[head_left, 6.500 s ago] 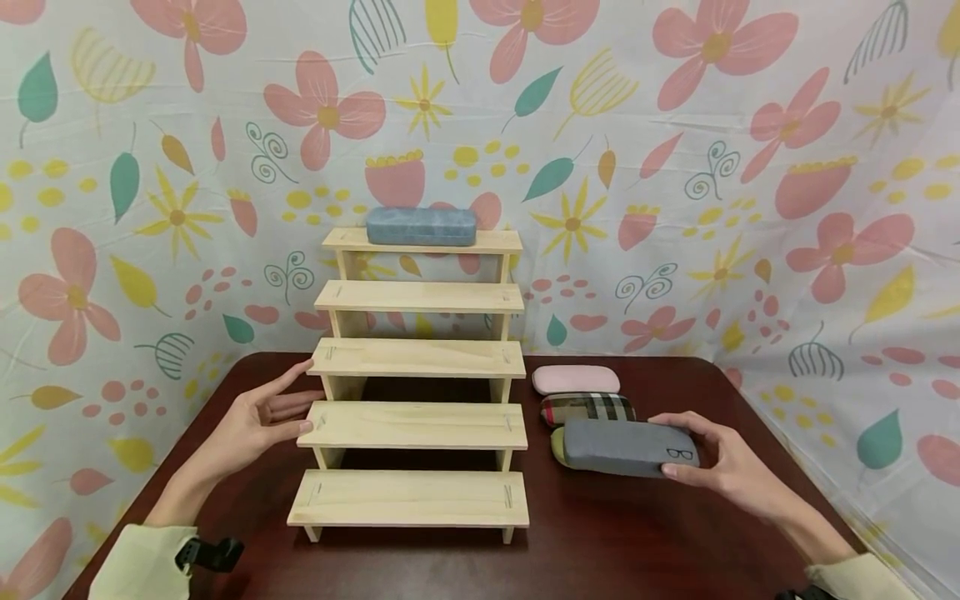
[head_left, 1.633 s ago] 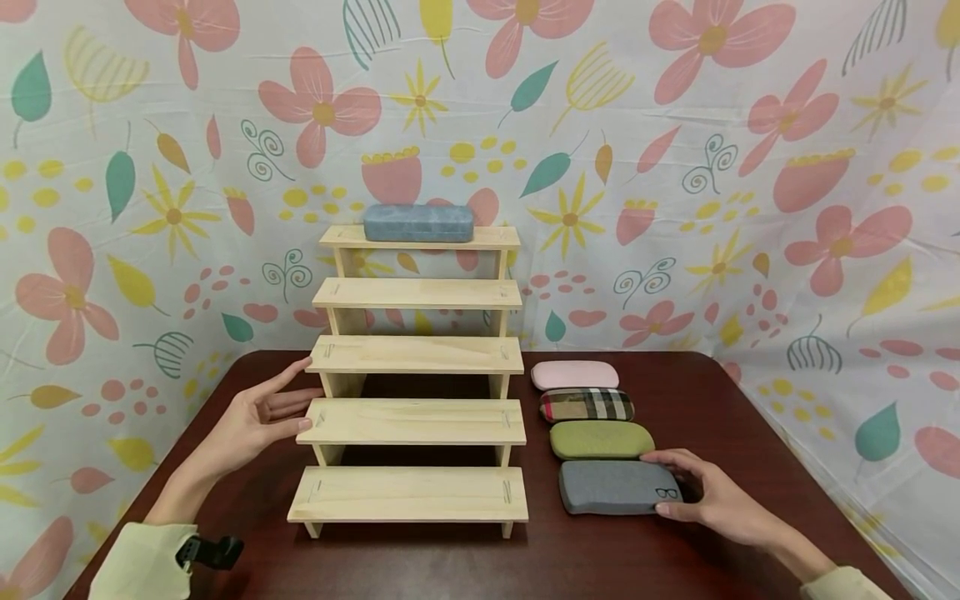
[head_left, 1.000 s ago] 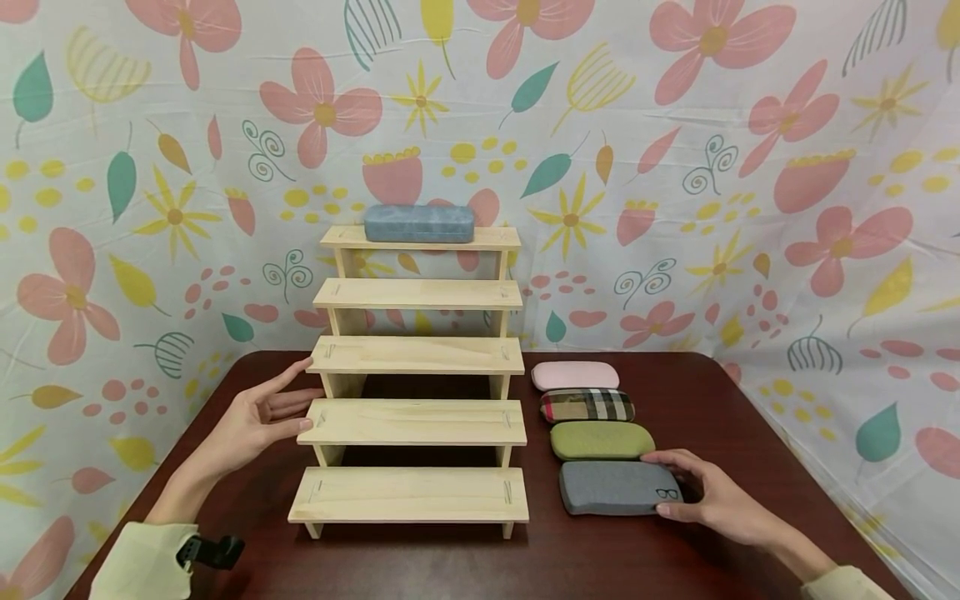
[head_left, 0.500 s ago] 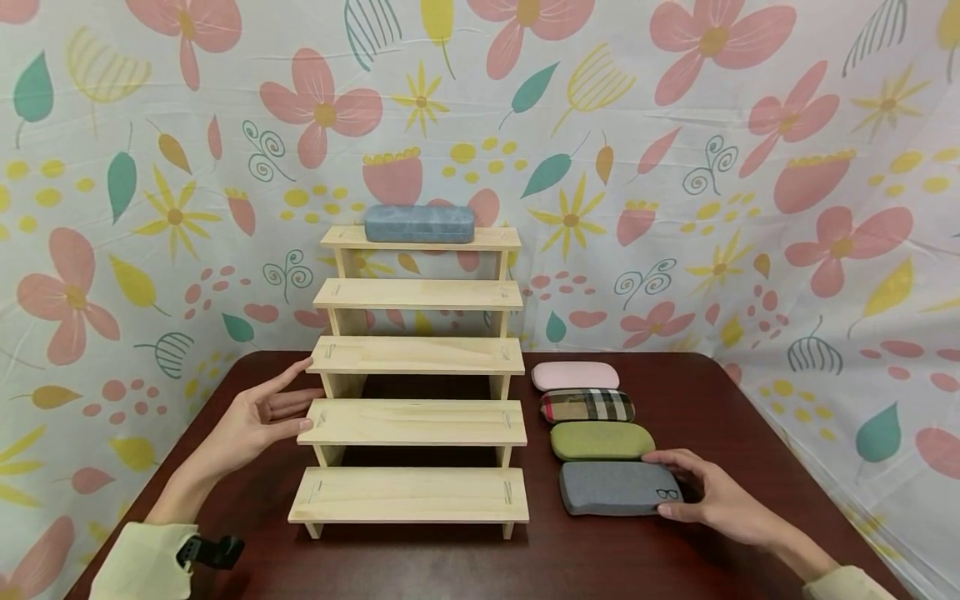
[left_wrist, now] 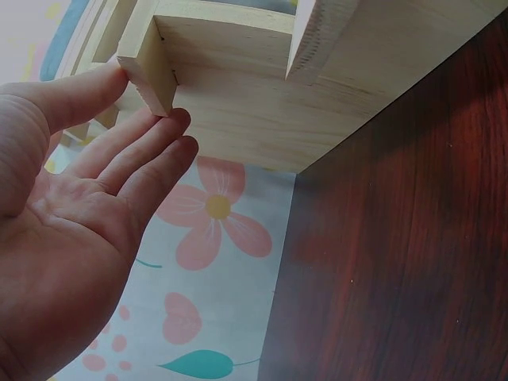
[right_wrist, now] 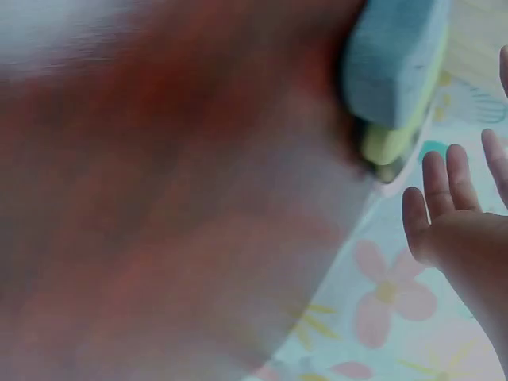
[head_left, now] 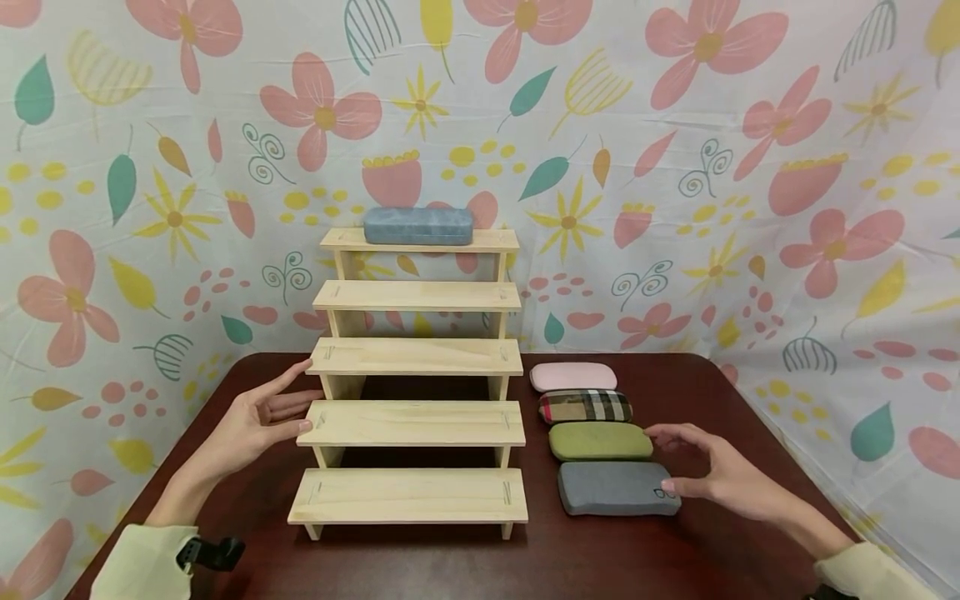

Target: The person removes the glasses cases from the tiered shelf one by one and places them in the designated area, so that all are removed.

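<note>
In the head view, my left hand (head_left: pixel 255 425) touches the left ends of the middle steps of a pale wooden tiered stand (head_left: pixel 412 423). Its fingers are mostly straight, with the thumb lower; in the left wrist view the fingertips rest at a board end (left_wrist: pixel 149 67). My right hand (head_left: pixel 716 471) hovers with spread fingers at the right end of a grey glasses case (head_left: pixel 615 487) printed with a small glasses picture. Behind that case lie a green glasses case (head_left: pixel 600 441), a plaid one (head_left: pixel 585 406) and a pink one (head_left: pixel 573 377).
A blue glasses case (head_left: pixel 418 226) lies on the stand's top step. Everything stands on a dark reddish-brown table (head_left: pixel 600 558). A floral cloth (head_left: pixel 645 167) hangs behind and along both sides.
My right hand carried the grey case down in front of the green one, then let it go and lifted slightly up and right. The left hand stayed at the stand.
</note>
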A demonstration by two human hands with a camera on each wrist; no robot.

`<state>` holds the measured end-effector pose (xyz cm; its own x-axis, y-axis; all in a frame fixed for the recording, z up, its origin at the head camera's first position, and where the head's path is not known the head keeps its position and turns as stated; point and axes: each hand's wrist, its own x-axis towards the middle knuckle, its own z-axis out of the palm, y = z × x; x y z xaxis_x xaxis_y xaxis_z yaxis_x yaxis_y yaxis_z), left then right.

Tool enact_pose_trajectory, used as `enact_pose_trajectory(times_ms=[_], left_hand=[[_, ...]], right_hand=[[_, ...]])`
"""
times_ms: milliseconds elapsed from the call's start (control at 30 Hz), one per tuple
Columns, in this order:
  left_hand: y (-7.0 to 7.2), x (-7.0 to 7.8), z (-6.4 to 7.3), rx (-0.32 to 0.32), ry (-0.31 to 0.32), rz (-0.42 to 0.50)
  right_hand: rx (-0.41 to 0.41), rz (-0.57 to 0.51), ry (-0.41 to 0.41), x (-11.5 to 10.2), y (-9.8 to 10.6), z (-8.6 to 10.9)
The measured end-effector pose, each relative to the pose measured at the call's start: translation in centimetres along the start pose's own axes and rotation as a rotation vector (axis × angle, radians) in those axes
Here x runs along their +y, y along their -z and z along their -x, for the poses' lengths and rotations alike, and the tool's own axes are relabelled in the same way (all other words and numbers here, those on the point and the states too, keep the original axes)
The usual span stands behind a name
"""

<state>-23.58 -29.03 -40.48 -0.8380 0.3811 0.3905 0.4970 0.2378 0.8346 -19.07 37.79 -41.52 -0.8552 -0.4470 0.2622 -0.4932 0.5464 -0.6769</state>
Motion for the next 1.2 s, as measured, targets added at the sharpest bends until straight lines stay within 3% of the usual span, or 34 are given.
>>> enact_pose_trajectory(times_ms=[433,667,1000,1200], left_hand=[[0.1,0.0,0.0,-0.007,-0.028,0.0],[0.1,-0.1,0.0,-0.014,-0.019,0.015],[0.0,0.1,-0.1,-0.007,-0.007,0.002],[0.1,-0.1,-0.1,-0.005,0.01,-0.006]], right_hand=[[-0.002,0.097,0.09,-5.2,1.5,-6.8],[-0.034,0.11,0.062,-7.6,2.4,-10.4],[-0.063,0.119,0.122,-10.3,2.9,-15.2],[-0.054,0.088,0.088,-11.8,3.3,-18.0]])
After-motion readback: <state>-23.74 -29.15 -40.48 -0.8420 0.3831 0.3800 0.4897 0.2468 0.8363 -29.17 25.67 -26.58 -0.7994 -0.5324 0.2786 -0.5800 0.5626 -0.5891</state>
